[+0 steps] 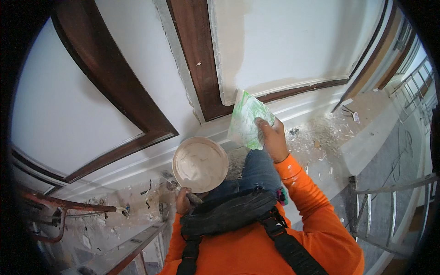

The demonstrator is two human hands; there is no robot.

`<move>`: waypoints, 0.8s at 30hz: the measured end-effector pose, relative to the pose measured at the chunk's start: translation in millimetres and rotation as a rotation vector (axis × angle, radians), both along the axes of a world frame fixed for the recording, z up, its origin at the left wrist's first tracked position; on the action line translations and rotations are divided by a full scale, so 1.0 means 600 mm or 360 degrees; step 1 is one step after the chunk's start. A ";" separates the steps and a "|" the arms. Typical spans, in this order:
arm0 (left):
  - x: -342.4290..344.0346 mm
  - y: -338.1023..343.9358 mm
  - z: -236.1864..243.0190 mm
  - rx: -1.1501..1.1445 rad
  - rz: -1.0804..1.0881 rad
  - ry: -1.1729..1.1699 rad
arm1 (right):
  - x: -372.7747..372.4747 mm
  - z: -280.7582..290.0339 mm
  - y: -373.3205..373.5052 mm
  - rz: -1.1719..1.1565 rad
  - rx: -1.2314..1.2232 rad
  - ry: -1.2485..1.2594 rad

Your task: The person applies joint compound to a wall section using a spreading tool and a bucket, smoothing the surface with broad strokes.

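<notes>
My right hand (270,140) grips a flat spatula (247,114), white with green streaks and smears, held up near the dark wood panel trim (197,68). At the lower middle, my left hand (184,200) is closed on a putty knife (194,198) beside a round pale bucket (176,167) of beige-white compound; whether it also holds the bucket is unclear. The white panel (293,36) ahead has beige compound along its left and bottom edges. My bent leg (259,169) shows behind the spatula.
A red metal frame (68,204) and a metal ladder-like rail (119,247) stand at the left. At the right, another metal ladder (394,188) lies near a cable (398,151). Scraps and debris (321,142) litter the floor along the white baseboard (293,110).
</notes>
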State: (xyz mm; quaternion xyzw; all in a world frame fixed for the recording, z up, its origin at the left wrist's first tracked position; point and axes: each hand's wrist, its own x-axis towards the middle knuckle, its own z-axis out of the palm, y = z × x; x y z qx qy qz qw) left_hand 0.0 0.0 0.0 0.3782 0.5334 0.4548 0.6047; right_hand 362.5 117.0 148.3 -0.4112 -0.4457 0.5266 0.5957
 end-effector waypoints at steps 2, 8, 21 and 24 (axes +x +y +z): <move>-0.065 -0.010 -0.085 0.0246 -0.0059 0.0363 | -0.035 0.004 -0.002 -0.0262 0.0214 -0.0570; -0.089 -0.001 -0.134 0.0773 -0.0171 0.1093 | -0.145 -0.035 0.061 -0.0921 0.1094 -0.1277; -0.155 -0.040 -0.244 0.0253 0.0129 0.0628 | -0.269 -0.026 0.104 -0.0851 0.0894 -0.1101; -0.163 -0.032 -0.261 0.0355 0.0225 0.0453 | -0.187 -0.011 0.037 -0.0427 0.0812 -0.0919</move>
